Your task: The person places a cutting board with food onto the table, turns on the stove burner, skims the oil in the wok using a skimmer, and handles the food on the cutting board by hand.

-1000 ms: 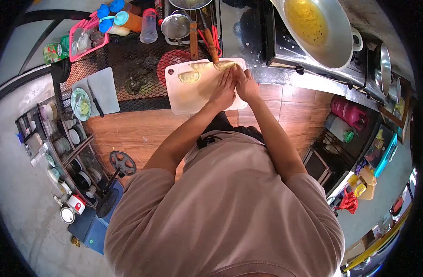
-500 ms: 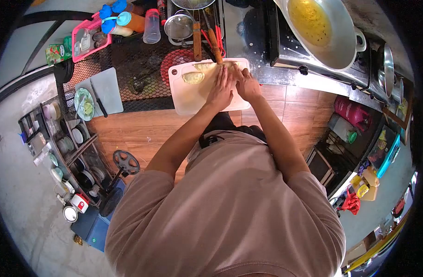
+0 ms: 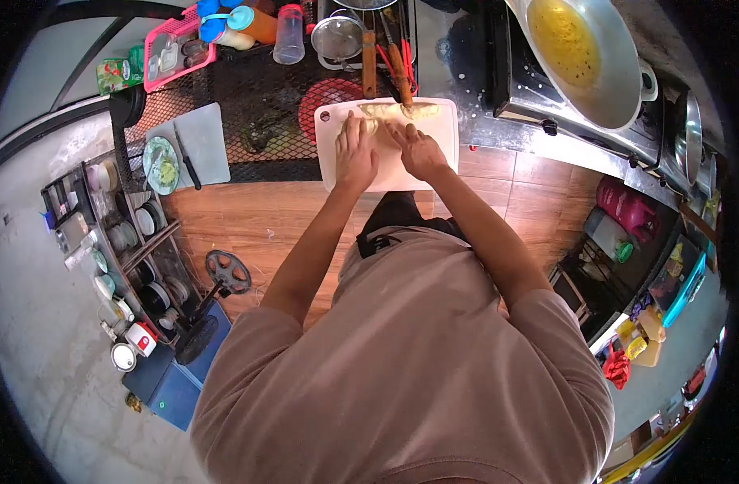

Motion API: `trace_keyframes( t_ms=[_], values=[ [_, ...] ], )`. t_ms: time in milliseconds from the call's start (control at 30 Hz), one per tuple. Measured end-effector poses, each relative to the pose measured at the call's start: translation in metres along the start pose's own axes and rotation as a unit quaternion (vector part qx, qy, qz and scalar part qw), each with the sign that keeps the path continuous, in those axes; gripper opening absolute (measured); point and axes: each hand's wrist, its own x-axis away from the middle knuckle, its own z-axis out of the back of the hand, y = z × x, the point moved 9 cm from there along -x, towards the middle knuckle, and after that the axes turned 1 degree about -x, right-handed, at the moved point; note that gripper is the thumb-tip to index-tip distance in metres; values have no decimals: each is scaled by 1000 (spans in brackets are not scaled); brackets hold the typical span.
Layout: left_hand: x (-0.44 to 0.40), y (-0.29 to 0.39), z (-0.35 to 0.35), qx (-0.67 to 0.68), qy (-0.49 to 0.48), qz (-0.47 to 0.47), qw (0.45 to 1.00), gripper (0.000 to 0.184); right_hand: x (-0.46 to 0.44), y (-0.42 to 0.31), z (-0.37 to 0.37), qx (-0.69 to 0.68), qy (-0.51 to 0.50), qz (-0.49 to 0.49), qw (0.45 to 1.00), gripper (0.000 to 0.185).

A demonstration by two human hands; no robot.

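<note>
A pale cutting board lies in front of me at the counter's edge. Along its far side rest half-moon pieces of filled dough, their edges folded together. My left hand lies with fingers stretched out over another half-moon piece, largely covering it. Just to the right, my right hand reaches over the board with its fingers apart, the tips close to that same piece. Whether those tips touch the dough, I cannot tell. Neither hand grips anything visible.
Wooden-handled utensils reach over the board's far edge. A large pot with yellow liquid stands on the stove at right. At left, a knife and a plate rest on another board. A pink basket stands behind.
My left hand has moved left from the far dough onto the near half-moon piece. My right hand has drawn back toward me from the far edge. The view has shifted slightly.
</note>
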Motion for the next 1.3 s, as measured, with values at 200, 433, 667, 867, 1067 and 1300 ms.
trace_keyframes(
  t_ms=[200,433,667,867,1067,1300],
  values=[
    [-8,-16,-4,0,-8,-5,1000,74,-7,-3,2,11,26,-5,1000,81],
    [-13,-12,-8,-16,5,-25,1000,73,-8,-2,-2,10,21,-13,1000,78],
    [-20,-10,-13,-12,25,-29,999,76,-9,3,-18,48,39,-2,998,76],
    [-29,-4,-13,-15,20,-46,999,78,-6,-6,13,-26,26,-36,999,85],
    [-34,0,-14,-13,-5,-52,999,81,-14,0,14,-54,44,-66,995,88],
    [-36,2,-14,-18,-5,-57,998,83,-11,5,18,-90,66,-66,992,91]
  ],
)
